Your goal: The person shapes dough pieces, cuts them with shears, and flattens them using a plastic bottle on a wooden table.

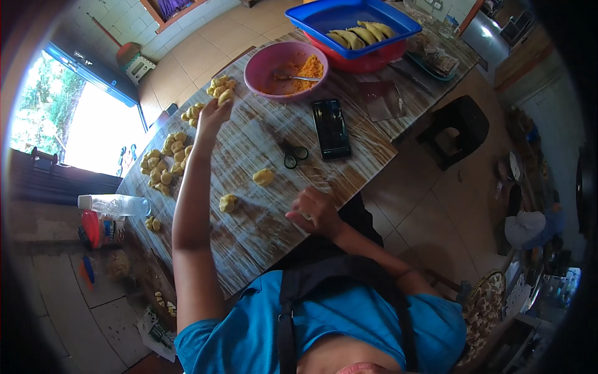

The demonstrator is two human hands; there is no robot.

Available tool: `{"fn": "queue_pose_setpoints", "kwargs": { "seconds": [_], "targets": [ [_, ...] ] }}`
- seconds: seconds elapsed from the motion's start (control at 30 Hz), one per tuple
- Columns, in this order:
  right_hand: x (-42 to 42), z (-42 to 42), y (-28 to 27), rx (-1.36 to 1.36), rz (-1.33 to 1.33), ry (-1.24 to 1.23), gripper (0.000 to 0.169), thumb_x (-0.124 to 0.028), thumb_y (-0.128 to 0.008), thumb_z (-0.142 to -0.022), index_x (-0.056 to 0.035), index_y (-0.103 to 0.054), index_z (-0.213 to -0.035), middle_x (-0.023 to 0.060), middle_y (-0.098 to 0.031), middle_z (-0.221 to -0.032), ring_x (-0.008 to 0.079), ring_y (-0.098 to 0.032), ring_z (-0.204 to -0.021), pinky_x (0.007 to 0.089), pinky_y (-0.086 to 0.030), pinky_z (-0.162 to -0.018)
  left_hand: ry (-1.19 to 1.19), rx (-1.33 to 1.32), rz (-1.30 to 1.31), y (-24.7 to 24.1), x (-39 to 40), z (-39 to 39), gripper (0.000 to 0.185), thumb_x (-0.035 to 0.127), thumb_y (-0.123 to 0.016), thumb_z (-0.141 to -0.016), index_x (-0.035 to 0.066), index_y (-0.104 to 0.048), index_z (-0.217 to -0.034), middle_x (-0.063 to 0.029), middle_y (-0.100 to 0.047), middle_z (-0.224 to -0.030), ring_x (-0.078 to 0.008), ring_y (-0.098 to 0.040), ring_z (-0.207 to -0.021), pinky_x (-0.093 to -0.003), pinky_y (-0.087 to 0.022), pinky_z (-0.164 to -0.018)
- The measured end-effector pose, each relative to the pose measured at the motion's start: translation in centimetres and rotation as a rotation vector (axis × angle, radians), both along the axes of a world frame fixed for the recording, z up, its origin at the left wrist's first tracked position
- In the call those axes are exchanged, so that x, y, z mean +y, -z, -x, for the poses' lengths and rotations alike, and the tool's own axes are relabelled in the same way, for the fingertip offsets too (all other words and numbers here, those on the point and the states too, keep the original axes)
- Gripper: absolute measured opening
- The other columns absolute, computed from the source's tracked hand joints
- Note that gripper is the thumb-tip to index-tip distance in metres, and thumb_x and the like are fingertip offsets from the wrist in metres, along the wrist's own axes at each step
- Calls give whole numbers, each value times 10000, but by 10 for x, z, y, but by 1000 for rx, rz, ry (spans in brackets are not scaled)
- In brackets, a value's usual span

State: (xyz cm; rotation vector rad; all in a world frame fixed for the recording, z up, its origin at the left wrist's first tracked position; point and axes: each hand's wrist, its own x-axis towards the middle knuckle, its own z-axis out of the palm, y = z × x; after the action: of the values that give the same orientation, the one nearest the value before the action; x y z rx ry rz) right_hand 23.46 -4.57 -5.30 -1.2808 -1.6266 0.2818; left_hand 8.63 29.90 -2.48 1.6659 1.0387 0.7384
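Note:
Stretched out over the far left of the table, my left hand (215, 116) grips a yellow dough piece (225, 96). A small heap of dough lumps (219, 85) lies just beyond it. More clusters of dough (156, 168) line the table's left side, partly behind my forearm. My right hand (317, 212) is loosely curled over the near right edge; whether anything is inside it is hidden. Two single dough lumps, one nearer (228, 203) and one farther (263, 177), rest on the wood-patterned tabletop (261, 238) left of that hand.
Scissors (296, 155) and a smartphone (332, 128) lie mid-table. Behind them stands a pink bowl (254, 70) of orange filling with a spoon (299, 78). Filled dough crescents (364, 35) sit in a blue tray (317, 23) on a red basin (369, 63). A plastic bottle (117, 204) is at left.

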Motion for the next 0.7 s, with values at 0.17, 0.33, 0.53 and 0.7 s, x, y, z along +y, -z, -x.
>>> {"fn": "queue_pose_setpoints", "kwargs": {
  "seconds": [0.17,0.33,0.53,0.7],
  "targets": [
    [13,3,10,-119,-21,-46,271,-67,-651,-804,-20,-655,-1071,139,-604,-1092,297,-581,-1036,370,-486,-883,37,-468,407,-44,-120,83,528,324,-599,-958,-34,-505,-1334,-103,-596,-1229,-154,-562,-1103,-291,-430,-945],
    [13,14,-9,-142,35,-13,369,-170,-665,-864,-28,-629,-1203,153,-590,-1235,305,-546,-1158,385,-431,-1000,68,-104,193,-53,-215,141,464,292,-729,-852,-30,-598,-1159,-103,-623,-1151,-208,-606,-1046,-343,-472,-910],
    [17,73,-32,545,352,-452,578,-292,-643,-935,-5,-450,-1397,189,-523,-1361,286,-472,-1289,399,-334,-1107,-91,347,-456,-42,-292,98,363,131,-822,-691,30,-621,-977,-103,-617,-1001,-278,-619,-924,-373,-496,-826],
    [20,90,6,1126,814,-633,585,-257,-619,-960,-11,-387,-1438,169,-528,-1327,232,-567,-1193,356,-483,-981,-45,269,-351,-31,-302,104,362,101,-819,-681,34,-622,-977,-102,-610,-1009,-244,-612,-919,-358,-497,-796]
  ]
}}
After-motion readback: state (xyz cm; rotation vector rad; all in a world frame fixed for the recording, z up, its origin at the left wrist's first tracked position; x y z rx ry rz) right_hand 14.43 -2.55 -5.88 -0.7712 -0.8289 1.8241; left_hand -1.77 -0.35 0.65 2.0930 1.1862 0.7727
